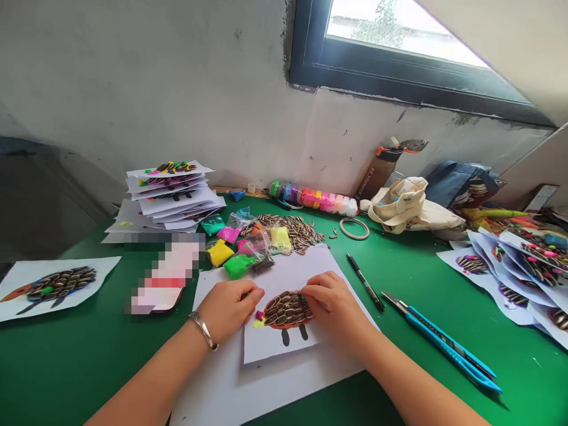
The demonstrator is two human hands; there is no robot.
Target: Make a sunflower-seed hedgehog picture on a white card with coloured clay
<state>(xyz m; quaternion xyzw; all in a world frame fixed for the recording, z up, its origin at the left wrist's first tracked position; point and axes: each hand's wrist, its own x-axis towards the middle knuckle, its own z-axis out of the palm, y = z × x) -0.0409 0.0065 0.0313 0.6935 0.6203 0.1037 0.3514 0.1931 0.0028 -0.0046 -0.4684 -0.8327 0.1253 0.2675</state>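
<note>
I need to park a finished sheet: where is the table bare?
Bare green table lies between the black pen and the right-hand sheets, and at the near left, in front of the lone seed picture. Crowded: clay bags and seeds behind the left hand and right hand.

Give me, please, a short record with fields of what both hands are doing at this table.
Left hand: fingertips at the left edge of the seed figure, by a yellow clay bit
Right hand: fingertips on the figure's right side
Under figure: white sheet
Surface: green table
Behind sheet: clay bags, seed pile
Right of sheet: black pen, blue knife
</note>
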